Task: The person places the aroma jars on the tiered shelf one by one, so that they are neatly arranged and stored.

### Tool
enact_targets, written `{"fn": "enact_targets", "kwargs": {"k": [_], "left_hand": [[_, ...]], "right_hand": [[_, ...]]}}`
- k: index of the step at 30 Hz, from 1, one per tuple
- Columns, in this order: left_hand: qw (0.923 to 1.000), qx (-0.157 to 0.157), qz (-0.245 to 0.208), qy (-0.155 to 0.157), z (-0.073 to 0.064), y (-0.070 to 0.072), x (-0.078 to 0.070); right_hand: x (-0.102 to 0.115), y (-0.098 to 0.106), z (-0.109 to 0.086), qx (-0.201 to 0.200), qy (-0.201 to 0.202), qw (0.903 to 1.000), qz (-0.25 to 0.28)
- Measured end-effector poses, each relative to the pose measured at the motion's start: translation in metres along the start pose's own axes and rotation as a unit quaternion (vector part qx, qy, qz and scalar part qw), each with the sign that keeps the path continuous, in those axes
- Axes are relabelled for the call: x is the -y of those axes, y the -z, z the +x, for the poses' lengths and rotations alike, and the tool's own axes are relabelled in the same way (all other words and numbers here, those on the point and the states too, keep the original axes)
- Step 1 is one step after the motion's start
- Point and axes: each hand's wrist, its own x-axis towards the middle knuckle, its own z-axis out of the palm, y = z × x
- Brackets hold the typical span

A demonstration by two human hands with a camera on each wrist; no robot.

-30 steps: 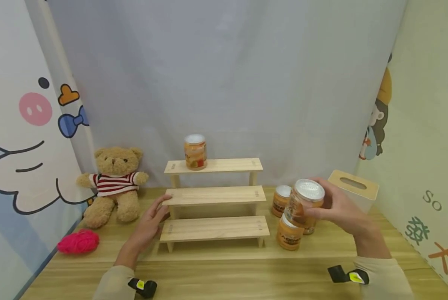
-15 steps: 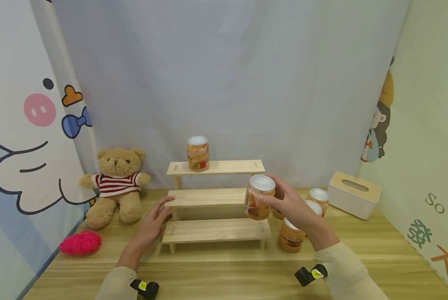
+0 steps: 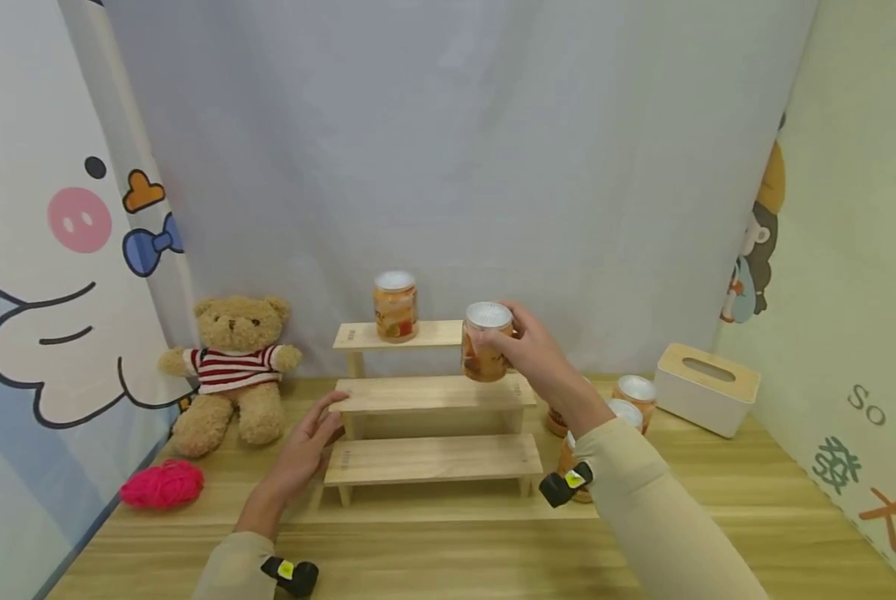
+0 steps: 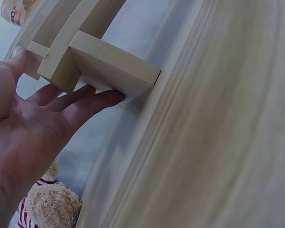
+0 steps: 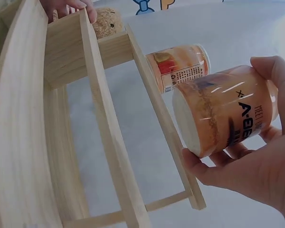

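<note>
In the head view my right hand [image 3: 533, 354] holds a jar with a peach-orange label [image 3: 483, 354] upright, in front of the top tier's right half. Thumb and fingers wrap its sides, and the right wrist view shows dark lettering on this jar [image 5: 228, 111]. A similar jar [image 3: 395, 308] stands on the left part of the top tier of a three-tier wooden display stand [image 3: 425, 393]. My left hand [image 3: 301, 450] touches the stand's left end. In the left wrist view its fairly straight fingers [image 4: 92, 104] lie against the side panel, the thumb at a tier's edge.
Several more orange jars [image 3: 635, 392] stand right of the stand, partly hidden by my right arm. A tissue box [image 3: 706, 392] sits behind them. To the left are a teddy bear [image 3: 233, 367] and pink yarn [image 3: 162, 485]. A grey curtain [image 3: 568, 167] hangs behind.
My right hand has carried the jar from the group at the right, leftwards and up to the top tier's height. My left hand stays at the stand's left end.
</note>
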Motion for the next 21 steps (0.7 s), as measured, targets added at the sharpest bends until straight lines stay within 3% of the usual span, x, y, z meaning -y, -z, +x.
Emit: {"fn": "enact_targets", "kwargs": {"k": [4,8,21], "left_hand": [[1.0000,0.001,0.004,-0.003,0.001,0.001,-0.001],[0.9999,0.007,0.008,0.001,-0.001,0.000,-0.001],[0.9999,0.006,0.011,0.003,-0.002,0.000,-0.001]], "right_hand": [[0.004,-0.005,0.019,-0.022,0.000,0.9996,0.019],[0.005,-0.008,0.034,-0.041,-0.005,0.9991,0.005],[-0.002,-0.019,0.057,-0.061,-0.004,0.9980,-0.016]]}}
